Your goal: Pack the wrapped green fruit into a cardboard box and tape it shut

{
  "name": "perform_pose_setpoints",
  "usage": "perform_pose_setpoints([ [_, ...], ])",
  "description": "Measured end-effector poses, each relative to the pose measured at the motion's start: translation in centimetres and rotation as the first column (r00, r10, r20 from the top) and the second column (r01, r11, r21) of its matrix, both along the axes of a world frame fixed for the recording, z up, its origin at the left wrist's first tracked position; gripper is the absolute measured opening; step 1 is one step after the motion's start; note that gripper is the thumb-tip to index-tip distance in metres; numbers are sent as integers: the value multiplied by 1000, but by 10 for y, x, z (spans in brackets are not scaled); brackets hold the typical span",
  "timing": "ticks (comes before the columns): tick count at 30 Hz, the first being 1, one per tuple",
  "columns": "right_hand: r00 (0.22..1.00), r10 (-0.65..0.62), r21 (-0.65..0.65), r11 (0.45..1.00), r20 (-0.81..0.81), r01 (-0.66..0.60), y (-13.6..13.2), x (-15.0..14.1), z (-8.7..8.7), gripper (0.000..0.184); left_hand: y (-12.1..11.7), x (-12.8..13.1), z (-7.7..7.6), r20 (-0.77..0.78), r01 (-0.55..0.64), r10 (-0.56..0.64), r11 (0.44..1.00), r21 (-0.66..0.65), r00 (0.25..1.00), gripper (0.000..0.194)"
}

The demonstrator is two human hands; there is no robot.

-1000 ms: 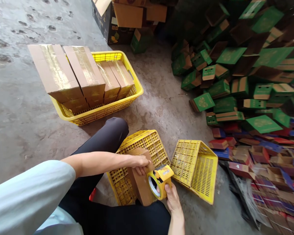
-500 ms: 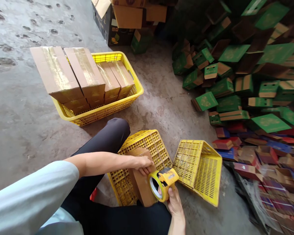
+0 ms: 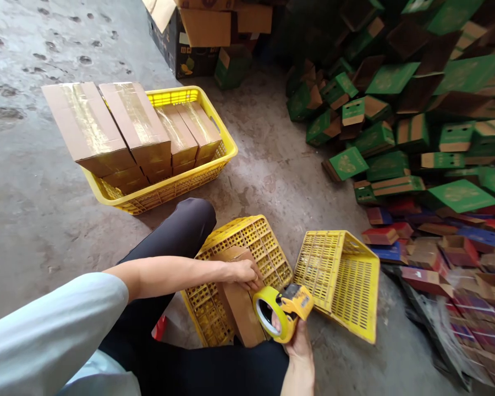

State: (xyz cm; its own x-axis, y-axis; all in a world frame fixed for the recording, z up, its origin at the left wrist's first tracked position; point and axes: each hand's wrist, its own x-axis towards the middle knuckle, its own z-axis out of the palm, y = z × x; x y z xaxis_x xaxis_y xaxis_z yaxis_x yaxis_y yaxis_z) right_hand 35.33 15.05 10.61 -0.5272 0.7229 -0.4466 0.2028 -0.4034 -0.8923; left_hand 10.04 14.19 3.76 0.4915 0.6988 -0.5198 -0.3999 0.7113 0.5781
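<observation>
A small brown cardboard box (image 3: 239,308) stands across a yellow crate (image 3: 268,236) turned bottom up between my legs. My left hand (image 3: 246,274) grips the box's upper right side, its fingers bent down over the edge and partly hidden. A tape dispenser (image 3: 297,300) with a large roll of yellowish tape (image 3: 287,329) is gripped in my right hand (image 3: 300,342), right against the box's right end. The fingers of that hand are partly behind the dispenser.
A yellow basket (image 3: 177,190) with several taped cartons (image 3: 138,113) sits beyond my knee. Another yellow crate (image 3: 355,291) lies tipped at the right. Piles of green boxes (image 3: 348,163) and red and blue boxes (image 3: 380,235) cover the right side. A dark carton (image 3: 198,61) stands behind.
The tape dispenser has shifted slightly right and turned, in my right hand. My left hand stays on the box, its fingers drawn in more. The whole view has swung a little.
</observation>
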Motion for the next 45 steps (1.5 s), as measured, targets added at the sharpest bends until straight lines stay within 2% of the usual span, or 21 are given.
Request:
perform_pose_setpoints([
  [6,982,-89,-57,995,-166,81,6,-2,3,69,-4,-4,15,100,41,-31,995,-96,994,33],
  [11,963,-121,-84,991,-243,103,3,6,6,57,-7,-5,28,320,111,-109,994,13,941,51],
  [15,960,-127,-32,992,-248,123,-2,6,9,58,-8,-9,37,257,11,-8,1000,-12,966,45],
  [18,966,-123,-10,992,-226,124,-6,2,13,64,-6,-14,44,250,-32,14,997,69,968,43],
  [25,984,-76,6,997,-163,78,-9,-9,16,74,-5,-14,48,254,18,-62,985,171,965,42],
  [35,998,-31,4,1000,-59,31,-8,-23,23,81,-5,-21,49,206,-5,-31,985,172,978,32],
  [39,998,-41,16,999,-45,42,-10,-33,27,80,-4,-20,44,199,-17,-28,974,225,980,38],
  [42,999,-46,28,999,-20,47,-12,-37,28,79,-2,-20,41,149,-5,-35,966,260,988,41],
  [45,997,-81,52,995,-6,81,-14,-40,29,80,0,-23,41,58,34,-56,942,333,997,34],
])
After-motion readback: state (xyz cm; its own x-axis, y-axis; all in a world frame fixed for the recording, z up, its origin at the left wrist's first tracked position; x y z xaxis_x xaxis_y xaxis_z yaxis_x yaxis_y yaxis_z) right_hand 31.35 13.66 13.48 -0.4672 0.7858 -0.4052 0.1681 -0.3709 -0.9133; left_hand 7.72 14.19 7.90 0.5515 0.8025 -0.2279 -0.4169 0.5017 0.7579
